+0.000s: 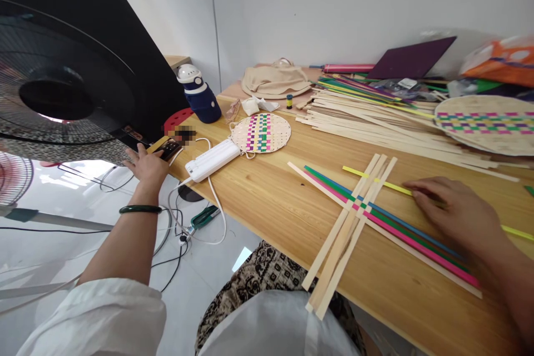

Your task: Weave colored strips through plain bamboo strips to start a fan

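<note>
Stretches the left hand (148, 167) out to the left end of the bench (267, 206), fingers apart and spread beside a black panel with buttons (170, 147); cannot tell whether touching it. Pinches a narrow yellow flat strip (396, 187) between thumb and fingertips of the right hand (454, 211), palm down above the bench.

Shows, between the hands and close to the near edge of the bench, a started weave of flat strips (359, 206): three pale strips crossed by blue, green, pink and pale ones tightly together, with the yellow strip crossing farther from the near edge, apart from that group. Has the lower ends of the three pale strips jutting past the near edge.

Includes, toward the left end, a white plastic power strip (214, 160) touching an oval multicoloured woven mat (267, 133), and a dark blue bottle with a white lid (203, 94) behind. Along the far edge, holds a beige cloth item (275, 82), long loose pale strips (354, 117), a dark purple sheet (411, 58) and, at far right, another oval woven mat (488, 142).
</note>
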Demonstrator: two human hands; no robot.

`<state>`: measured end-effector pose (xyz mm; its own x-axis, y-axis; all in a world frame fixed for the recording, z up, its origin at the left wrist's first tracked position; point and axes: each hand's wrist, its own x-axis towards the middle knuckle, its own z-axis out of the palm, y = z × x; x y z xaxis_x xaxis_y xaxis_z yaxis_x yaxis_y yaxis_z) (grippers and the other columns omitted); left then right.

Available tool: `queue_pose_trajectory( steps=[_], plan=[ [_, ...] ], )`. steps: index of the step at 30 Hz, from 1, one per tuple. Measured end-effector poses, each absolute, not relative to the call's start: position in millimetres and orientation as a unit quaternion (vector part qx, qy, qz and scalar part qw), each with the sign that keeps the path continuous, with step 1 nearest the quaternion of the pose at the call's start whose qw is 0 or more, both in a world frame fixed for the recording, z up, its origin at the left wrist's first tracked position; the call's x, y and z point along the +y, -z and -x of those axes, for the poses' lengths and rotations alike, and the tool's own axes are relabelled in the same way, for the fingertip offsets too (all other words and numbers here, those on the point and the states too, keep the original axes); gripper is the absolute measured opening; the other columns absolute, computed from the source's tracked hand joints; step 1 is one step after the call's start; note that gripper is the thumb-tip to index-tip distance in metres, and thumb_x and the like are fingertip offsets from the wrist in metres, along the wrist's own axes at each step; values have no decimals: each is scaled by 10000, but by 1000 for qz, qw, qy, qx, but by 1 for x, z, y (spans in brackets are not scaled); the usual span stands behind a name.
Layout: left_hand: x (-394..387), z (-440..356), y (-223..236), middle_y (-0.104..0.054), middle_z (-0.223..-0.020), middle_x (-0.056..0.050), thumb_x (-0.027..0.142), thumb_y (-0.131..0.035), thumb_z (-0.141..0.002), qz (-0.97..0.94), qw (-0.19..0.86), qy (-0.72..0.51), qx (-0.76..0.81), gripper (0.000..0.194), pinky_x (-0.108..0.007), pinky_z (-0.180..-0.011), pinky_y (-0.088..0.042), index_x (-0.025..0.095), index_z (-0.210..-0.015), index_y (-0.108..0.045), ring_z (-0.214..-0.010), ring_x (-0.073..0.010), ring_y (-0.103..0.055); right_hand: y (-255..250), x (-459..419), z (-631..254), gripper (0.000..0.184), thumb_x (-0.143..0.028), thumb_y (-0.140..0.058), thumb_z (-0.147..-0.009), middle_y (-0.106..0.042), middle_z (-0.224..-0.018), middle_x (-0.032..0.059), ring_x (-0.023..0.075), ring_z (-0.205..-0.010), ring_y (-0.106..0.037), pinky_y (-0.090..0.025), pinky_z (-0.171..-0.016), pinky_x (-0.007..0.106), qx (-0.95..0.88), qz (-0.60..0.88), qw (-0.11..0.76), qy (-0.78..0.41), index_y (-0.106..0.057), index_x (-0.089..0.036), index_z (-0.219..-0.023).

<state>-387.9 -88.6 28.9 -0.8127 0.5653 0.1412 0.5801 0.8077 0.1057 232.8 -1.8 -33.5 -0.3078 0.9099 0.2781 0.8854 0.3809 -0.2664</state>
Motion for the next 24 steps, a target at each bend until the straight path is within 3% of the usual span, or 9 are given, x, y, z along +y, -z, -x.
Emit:
queue_pose_trajectory(
  steps=[6,14,24],
  plan=[
    [-86,391,-29,-214,-1637,-128,195,-513,-851,304,50,85,-948,452,-625,-1191,-113,137,-1275,-658,-1508,-405,-108,33,-2,-232,449,-507,-357,-863,-717,-1051,63,271,-989,-640,-523,-855,456,-809,555,190,-28,-712,-262,-991],
    [-88,382,-33,-145,-1647,-159,188,-503,-833,273,87,140,-948,565,-542,-1220,-138,107,-1391,-535,-1523,-357,-97,34,-2,-234,437,-512,-360,-864,-719,-1054,52,272,-987,-640,-524,-837,456,-809,557,185,-27,-710,-278,-980],
    [-90,380,-33,-161,-1635,-200,139,-533,-807,263,108,173,-943,565,-541,-1224,-114,80,-1369,-545,-1522,-358,-99,31,-2,-232,445,-505,-362,-859,-723,-1043,67,271,-969,-645,-522,-847,450,-814,550,186,-29,-715,-261,-977]
  ],
)
